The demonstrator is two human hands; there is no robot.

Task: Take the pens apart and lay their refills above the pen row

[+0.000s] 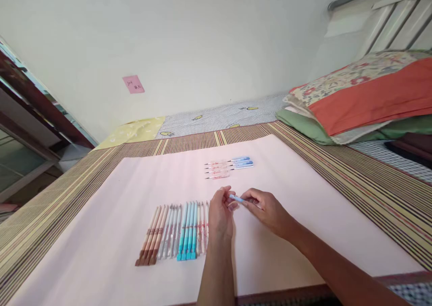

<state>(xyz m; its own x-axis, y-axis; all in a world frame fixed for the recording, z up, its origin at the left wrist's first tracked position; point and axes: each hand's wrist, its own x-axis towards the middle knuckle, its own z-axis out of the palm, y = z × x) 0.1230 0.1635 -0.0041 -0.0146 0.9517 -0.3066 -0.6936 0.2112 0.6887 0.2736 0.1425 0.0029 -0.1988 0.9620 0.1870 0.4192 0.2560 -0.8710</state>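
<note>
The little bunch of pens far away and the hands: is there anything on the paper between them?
No. In the head view, only bare pink paper lies between the small group of pens and the hands, left hand and right hand.

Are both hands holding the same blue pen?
Yes, the left hand and right hand pinch one blue pen between them.

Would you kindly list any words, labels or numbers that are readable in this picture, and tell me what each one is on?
No text can be read here.
Pink note on the wall: dark handwriting, too small and blurred to read.
Pens in the row and in the far small group: printed patterns only, no legible lettering.
Pen held between left hand and right hand: no visible text.
</note>
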